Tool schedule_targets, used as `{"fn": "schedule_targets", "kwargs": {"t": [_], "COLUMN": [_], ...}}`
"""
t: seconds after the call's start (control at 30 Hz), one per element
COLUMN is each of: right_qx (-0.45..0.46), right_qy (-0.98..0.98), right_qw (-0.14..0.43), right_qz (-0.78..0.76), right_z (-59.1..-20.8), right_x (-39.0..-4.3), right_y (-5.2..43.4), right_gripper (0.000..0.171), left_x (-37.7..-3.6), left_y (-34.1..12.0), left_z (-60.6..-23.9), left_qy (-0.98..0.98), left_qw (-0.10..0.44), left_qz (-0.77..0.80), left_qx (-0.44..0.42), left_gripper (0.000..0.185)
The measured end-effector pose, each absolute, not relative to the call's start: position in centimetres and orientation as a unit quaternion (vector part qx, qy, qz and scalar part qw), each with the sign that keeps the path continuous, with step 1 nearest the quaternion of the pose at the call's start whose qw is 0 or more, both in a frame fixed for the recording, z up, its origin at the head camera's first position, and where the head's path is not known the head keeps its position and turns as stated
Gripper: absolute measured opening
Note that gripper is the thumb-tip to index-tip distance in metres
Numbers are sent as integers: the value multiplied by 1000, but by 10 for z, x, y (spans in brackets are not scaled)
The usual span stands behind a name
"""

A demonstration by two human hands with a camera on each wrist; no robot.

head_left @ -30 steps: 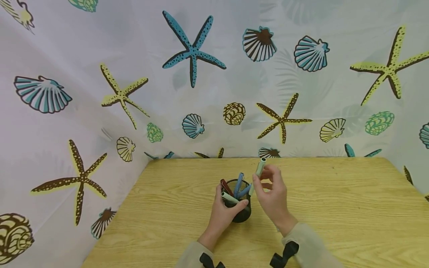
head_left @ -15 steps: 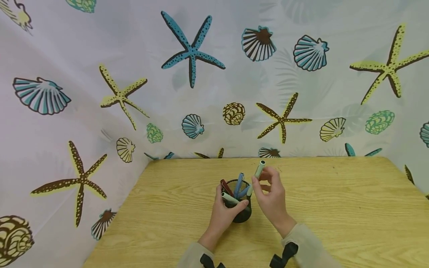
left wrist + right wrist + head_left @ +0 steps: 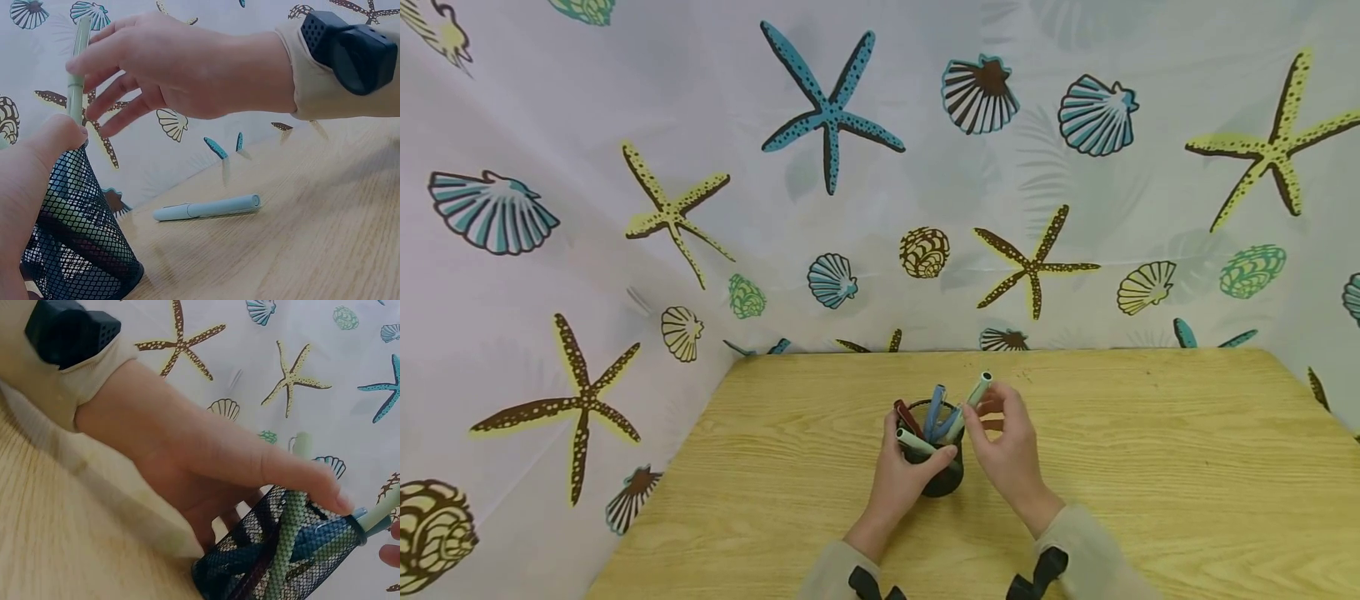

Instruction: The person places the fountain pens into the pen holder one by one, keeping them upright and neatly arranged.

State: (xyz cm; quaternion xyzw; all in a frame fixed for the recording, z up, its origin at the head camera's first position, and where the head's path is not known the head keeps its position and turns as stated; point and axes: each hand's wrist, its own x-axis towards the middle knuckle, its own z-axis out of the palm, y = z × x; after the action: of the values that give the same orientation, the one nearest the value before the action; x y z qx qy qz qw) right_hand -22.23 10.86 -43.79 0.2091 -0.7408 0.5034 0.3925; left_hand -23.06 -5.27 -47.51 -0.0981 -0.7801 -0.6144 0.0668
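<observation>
My left hand [image 3: 901, 483] grips a black mesh pen cup [image 3: 946, 482] that stands on the table, with the thumb across its near rim. My right hand [image 3: 1009, 446] pinches a light green pen [image 3: 979, 389] between thumb and fingers. This pen is tilted, its lower end inside the cup's right side. In the cup are also a dark red pen [image 3: 907, 417], blue pens [image 3: 935, 408] and another light green pen [image 3: 913, 440] leaning left. A pale blue capped pen [image 3: 209, 207] lies on the table in the left wrist view, hidden in the head view.
The wooden table [image 3: 1187, 467] reaches back to a white curtain [image 3: 880, 192] printed with starfish and shells, which also hangs along the left and right sides. A dark camera [image 3: 350, 53] is strapped on the right wrist.
My right hand has lowered the light green pen, whose lower end now sits deeper in the cup. My left hand keeps its grip on the cup and has hardly moved.
</observation>
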Motion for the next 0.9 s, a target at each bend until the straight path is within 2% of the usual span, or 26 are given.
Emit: {"fn": "schedule_targets", "kwargs": {"t": [0.37, 0.9], "right_qx": [260, 218], "right_qy": [-759, -780], "right_qw": [348, 352], "right_qz": [486, 469], "right_z": [-453, -457], "right_x": [-217, -217], "right_y": [115, 131], "right_gripper": [39, 32], "left_x": [-231, -231], "left_y": [-51, -51], "left_z": [-476, -476], "left_qy": [-784, -786], "left_qw": [66, 64], "left_qz": [-611, -609], "left_qx": [-91, -90], "left_gripper": [90, 91]}}
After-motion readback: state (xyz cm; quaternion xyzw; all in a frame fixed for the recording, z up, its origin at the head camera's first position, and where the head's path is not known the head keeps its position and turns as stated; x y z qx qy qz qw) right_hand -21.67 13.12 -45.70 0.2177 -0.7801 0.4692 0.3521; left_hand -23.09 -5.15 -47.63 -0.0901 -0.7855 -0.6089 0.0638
